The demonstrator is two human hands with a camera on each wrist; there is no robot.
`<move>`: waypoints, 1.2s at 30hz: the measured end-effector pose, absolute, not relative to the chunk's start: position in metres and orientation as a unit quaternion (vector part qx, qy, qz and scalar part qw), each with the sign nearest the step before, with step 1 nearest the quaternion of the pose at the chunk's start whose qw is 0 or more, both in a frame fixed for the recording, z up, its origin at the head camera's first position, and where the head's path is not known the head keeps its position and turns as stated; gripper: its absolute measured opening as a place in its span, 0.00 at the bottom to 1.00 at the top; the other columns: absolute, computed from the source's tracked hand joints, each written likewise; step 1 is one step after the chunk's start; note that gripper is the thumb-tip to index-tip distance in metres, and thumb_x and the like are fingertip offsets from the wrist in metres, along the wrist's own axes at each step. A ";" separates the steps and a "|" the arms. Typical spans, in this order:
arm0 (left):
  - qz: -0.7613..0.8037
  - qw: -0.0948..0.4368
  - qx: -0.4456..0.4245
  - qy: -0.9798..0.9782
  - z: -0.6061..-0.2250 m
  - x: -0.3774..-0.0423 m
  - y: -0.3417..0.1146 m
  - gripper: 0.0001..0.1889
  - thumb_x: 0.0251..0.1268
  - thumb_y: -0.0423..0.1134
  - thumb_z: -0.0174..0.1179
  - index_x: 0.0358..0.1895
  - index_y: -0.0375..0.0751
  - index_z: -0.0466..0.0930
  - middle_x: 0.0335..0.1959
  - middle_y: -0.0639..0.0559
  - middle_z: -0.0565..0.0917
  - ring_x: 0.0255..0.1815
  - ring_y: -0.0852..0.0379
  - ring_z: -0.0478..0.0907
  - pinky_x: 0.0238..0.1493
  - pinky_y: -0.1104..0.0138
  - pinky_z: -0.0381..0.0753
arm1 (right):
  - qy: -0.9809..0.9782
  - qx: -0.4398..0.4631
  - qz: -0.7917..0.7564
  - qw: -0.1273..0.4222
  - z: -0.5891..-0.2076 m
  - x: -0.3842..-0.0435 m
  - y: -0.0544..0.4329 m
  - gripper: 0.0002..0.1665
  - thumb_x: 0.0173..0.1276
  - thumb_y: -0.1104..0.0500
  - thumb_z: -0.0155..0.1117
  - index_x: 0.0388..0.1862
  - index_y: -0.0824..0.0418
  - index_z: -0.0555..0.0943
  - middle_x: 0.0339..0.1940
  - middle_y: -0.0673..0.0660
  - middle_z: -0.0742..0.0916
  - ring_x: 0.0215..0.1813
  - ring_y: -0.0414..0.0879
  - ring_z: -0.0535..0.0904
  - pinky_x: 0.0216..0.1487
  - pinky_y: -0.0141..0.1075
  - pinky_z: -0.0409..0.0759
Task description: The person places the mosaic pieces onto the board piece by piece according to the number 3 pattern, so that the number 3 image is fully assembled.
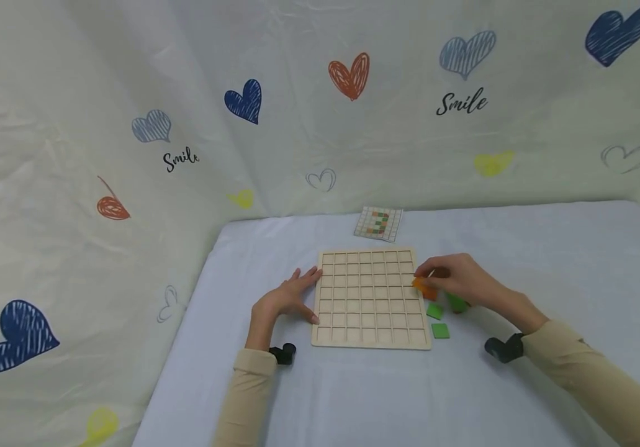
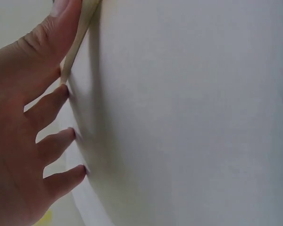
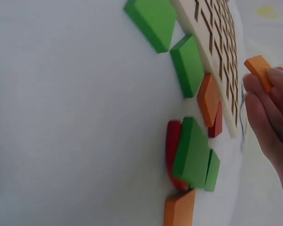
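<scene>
So left hand (image 1: 285,299) is kinda spread along the board's (image 1: 369,305) left edge, and right hand (image 1: 465,277) is pinching an orange tile (image 3: 258,70) near some green tiles (image 1: 440,331).

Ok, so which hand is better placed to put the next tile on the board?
Probably the right hand: it pinches an orange tile at the right side of the wooden grid board, with loose green tiles nearby. The left hand touches the board's left edge and holds no tile.
</scene>
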State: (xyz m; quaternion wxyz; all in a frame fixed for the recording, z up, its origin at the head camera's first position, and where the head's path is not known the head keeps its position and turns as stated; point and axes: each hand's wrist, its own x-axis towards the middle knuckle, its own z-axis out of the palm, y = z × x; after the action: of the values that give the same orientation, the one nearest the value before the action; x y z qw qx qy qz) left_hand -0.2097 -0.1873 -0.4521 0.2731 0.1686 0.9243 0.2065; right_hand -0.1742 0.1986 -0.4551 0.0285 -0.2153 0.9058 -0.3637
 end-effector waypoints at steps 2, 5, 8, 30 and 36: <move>0.208 0.270 0.168 0.925 -0.452 -0.209 -0.187 0.59 0.51 0.40 0.80 0.84 0.49 0.51 0.86 0.55 0.48 0.87 0.43 0.35 0.84 0.42 0.40 | 0.900 -0.212 -0.379 0.037 -0.456 -0.178 0.195 0.11 0.65 0.65 0.73 0.47 0.59 0.89 0.41 0.51 0.92 0.39 0.43 0.89 0.43 0.30 0.86; 0.213 0.267 0.162 0.926 -0.452 -0.208 -0.186 0.59 0.50 0.39 0.81 0.84 0.50 0.52 0.86 0.55 0.48 0.87 0.43 0.35 0.83 0.41 0.41 | 0.892 -0.206 -0.398 0.051 -0.455 -0.184 0.188 0.15 0.65 0.64 0.74 0.50 0.62 0.88 0.45 0.55 0.92 0.41 0.44 0.89 0.42 0.29 0.85; 0.220 0.265 0.155 0.926 -0.451 -0.209 -0.185 0.59 0.49 0.38 0.81 0.84 0.51 0.52 0.86 0.56 0.49 0.87 0.44 0.35 0.83 0.38 0.42 | 0.891 -0.199 -0.402 0.060 -0.454 -0.189 0.182 0.17 0.65 0.64 0.73 0.53 0.64 0.87 0.47 0.58 0.92 0.42 0.46 0.89 0.42 0.29 0.85; 0.234 0.240 0.158 0.929 -0.461 -0.207 -0.189 0.59 0.46 0.38 0.83 0.83 0.50 0.55 0.86 0.55 0.51 0.87 0.44 0.37 0.84 0.44 0.41 | 0.888 -0.174 -0.421 0.068 -0.460 -0.219 0.140 0.17 0.67 0.65 0.70 0.54 0.66 0.87 0.45 0.59 0.92 0.43 0.47 0.88 0.51 0.45 0.86; 0.223 0.240 0.165 0.930 -0.461 -0.208 -0.187 0.59 0.48 0.37 0.82 0.84 0.49 0.53 0.86 0.55 0.50 0.87 0.44 0.36 0.85 0.45 0.40 | 0.890 -0.160 -0.421 0.078 -0.461 -0.228 0.129 0.19 0.66 0.62 0.73 0.55 0.67 0.87 0.44 0.59 0.92 0.44 0.49 0.87 0.51 0.45 0.85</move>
State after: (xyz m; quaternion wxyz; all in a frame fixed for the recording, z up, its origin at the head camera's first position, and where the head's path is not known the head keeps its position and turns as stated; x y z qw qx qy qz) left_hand -0.2078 -0.1875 -0.4608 0.2404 0.1654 0.9302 0.2225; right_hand -0.2283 0.1291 -0.4614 0.0783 -0.1602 0.8895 -0.4206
